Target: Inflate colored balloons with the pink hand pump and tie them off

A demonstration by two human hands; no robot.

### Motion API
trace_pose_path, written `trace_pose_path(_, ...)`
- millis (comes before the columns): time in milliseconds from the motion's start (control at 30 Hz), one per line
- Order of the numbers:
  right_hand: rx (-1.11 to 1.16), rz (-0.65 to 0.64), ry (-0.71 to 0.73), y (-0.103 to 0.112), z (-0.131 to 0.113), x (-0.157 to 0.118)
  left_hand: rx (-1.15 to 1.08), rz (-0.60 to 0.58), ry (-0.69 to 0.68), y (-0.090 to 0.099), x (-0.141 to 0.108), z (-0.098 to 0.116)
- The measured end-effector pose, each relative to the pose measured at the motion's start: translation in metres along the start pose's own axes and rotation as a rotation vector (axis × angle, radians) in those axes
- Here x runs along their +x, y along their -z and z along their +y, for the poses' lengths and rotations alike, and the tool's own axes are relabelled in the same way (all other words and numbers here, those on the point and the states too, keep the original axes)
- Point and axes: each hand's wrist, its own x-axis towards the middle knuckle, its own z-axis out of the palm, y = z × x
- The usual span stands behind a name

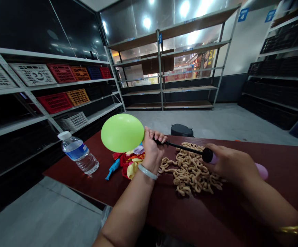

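My left hand [152, 147] is closed around the black nozzle end of a balloon pump, together with the neck of an inflated light green balloon [122, 133]. The balloon points left, away from the fingers. My right hand [230, 163] wraps round the purple barrel of the balloon pump [262, 171]; its thin black rod shows drawn out between my hands. Below my left hand lies a pile of limp balloons [128, 163] in red, yellow and white, with a blue balloon [112, 168] at its edge. The balloon's neck is hidden by my fingers.
A heap of tan, chain-like loops [194, 171] lies on the dark red table [164, 202] beneath the pump. A water bottle [79, 152] stands at the left. Behind are metal shelves [190, 90], crates [61, 72] and a dark object [182, 130] past the far edge.
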Motion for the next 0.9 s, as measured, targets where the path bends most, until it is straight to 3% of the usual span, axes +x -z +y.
trace_pose_path(133,-0.067,0.004,-0.032,-0.002,0.003,-0.002,-0.03,0.013,0.016,0.001,-0.001,-0.01)
trace_pose_path(367,-0.062,-0.002,-0.02,0.008,-0.029,-0.003,-0.018,-0.07,0.142,-0.004,-0.034,-0.058)
trace_pose_path(533,-0.014,0.002,0.005,0.009,-0.04,-0.002,0.03,-0.076,0.167,-0.01,-0.052,-0.073)
trace_pose_path(700,0.028,0.003,0.021,0.003,-0.038,-0.002,0.055,-0.057,0.169,-0.013,-0.049,-0.063)
trace_pose_path(900,0.036,0.011,0.002,-0.004,-0.014,0.0,0.024,-0.047,0.048,-0.008,-0.016,-0.015)
